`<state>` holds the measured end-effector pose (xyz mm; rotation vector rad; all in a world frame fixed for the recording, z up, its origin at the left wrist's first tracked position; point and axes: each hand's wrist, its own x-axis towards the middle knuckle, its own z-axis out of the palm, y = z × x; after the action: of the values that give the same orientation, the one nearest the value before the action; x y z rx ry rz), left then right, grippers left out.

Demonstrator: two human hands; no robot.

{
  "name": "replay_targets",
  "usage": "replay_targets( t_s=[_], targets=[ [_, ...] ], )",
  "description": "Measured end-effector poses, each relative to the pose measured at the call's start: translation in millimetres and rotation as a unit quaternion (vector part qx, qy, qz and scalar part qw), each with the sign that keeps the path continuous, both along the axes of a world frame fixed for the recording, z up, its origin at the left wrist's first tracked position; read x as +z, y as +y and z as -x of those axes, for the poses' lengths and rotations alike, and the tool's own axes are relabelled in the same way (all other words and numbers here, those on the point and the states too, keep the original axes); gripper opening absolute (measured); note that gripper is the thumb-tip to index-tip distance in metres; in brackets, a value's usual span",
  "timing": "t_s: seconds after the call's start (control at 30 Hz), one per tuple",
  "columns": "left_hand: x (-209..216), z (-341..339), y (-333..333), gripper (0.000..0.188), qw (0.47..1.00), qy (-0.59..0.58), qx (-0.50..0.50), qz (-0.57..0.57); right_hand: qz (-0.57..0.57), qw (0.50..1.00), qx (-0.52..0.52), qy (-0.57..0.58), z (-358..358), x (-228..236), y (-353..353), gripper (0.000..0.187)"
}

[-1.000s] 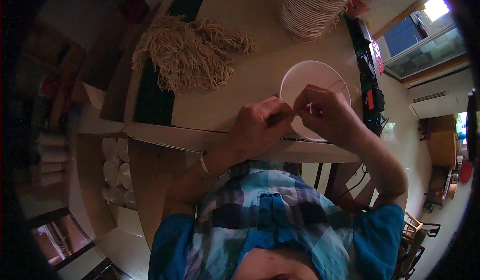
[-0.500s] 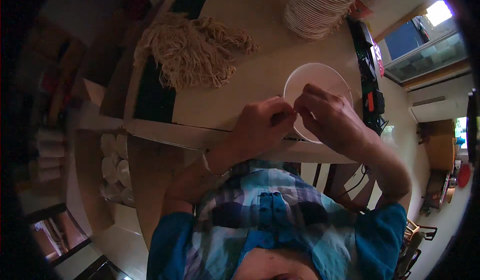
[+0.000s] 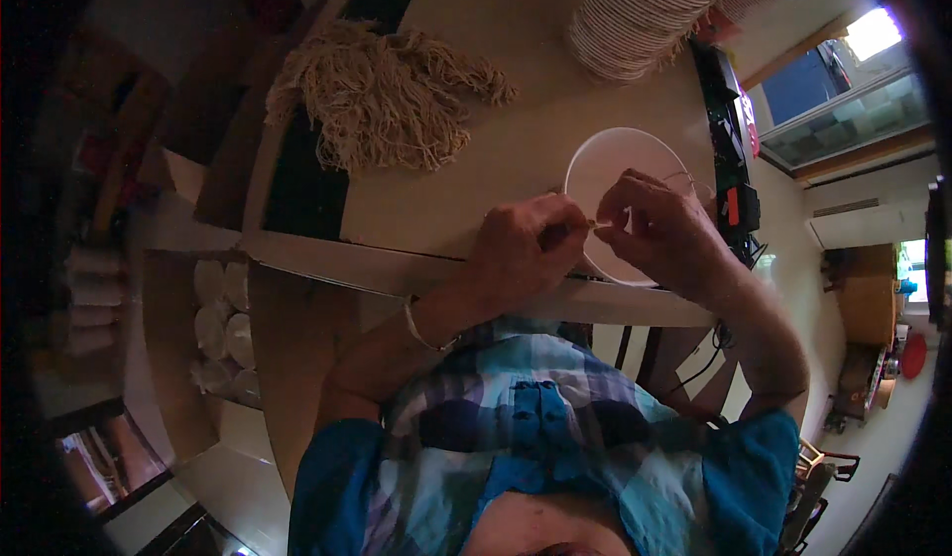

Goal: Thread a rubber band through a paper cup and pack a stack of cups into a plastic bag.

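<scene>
My left hand [image 3: 531, 244] and my right hand [image 3: 659, 229] meet over the near side of a round white tub [image 3: 615, 149]. Both have thumb and fingers pinched together. A tiny pale bit of string [image 3: 594, 225] shows between the two sets of fingertips; most of it is hidden. Thin loose strands hang near the tub's right rim. To the far left on the table lies a heap of beige yarn strands [image 3: 382, 100]. At the back right stands a tall stack wound with cream and brown cord [image 3: 640, 20].
A pale board covers the table [image 3: 436, 209], whose near edge [image 3: 347, 268] runs in front of me. Black and red gadgets [image 3: 736, 204] line its right side. Below left, an open cardboard box [image 3: 178, 358] holds several white rolls or cups [image 3: 223, 333].
My right hand has shifted slightly right, drawing apart from my left, so a small gap with the string shows between the fingertips. The yarn, stack and tub stay in place.
</scene>
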<state>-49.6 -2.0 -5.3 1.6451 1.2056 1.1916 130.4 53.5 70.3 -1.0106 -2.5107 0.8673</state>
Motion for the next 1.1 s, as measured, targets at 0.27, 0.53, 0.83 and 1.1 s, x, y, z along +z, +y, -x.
replay_targets(
  t_s=[0.27,0.53,0.83,1.1],
  targets=[
    [-1.2,0.1,1.0,0.011,1.0,0.002,-0.008,0.008,0.091,0.993,-0.073,0.028,0.4,-13.4,-2.8,0.008],
    [-1.7,-1.0,0.4,0.009,1.0,0.003,-0.006,-0.017,0.081,0.996,-0.013,-0.026,0.9,-5.9,1.5,0.01],
    [-5.6,-1.6,0.5,0.008,1.0,0.008,-0.013,-0.021,-0.007,0.988,0.064,-0.141,7.2,17.6,18.6,0.014],
    [-4.7,-0.7,0.4,0.008,1.0,-0.02,-0.015,-0.013,0.103,0.992,-0.027,-0.071,-4.6,8.9,11.4,0.014]
  ],
)
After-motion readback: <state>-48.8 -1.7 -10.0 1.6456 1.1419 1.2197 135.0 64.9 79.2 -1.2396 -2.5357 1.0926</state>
